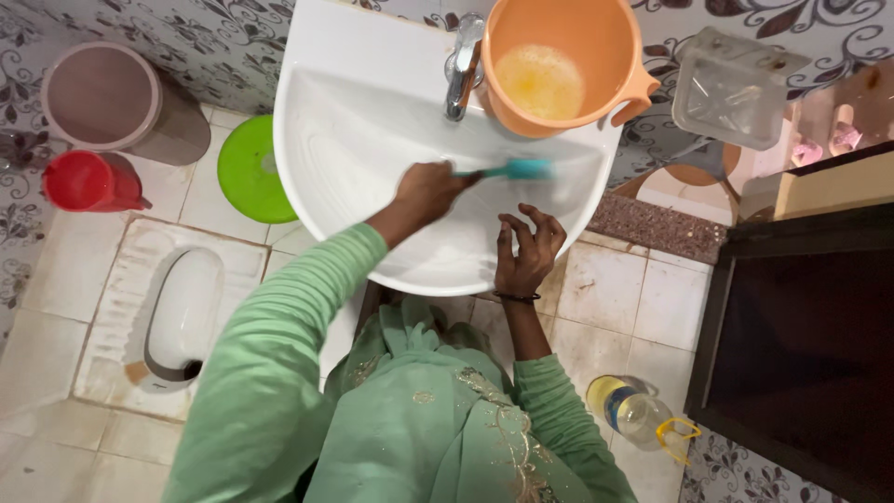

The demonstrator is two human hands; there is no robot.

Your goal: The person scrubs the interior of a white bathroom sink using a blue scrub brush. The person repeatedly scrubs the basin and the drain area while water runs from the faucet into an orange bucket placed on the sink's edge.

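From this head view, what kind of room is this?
Most likely a home bathroom: a white wall-mounted washbasin with a tap, a floor-level squat toilet, and tiled floor. The left hand holds a teal brush in the basin.

the person is wearing a light green long-sleeved garment (279, 373) with gold embroidery along its draped edge. a thin dark bangle (517, 297) is circling the right wrist.

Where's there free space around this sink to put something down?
The basin's left half is bare, between its rim and the tap. The right side is crowded: orange bucket, left hand with teal brush, right hand.
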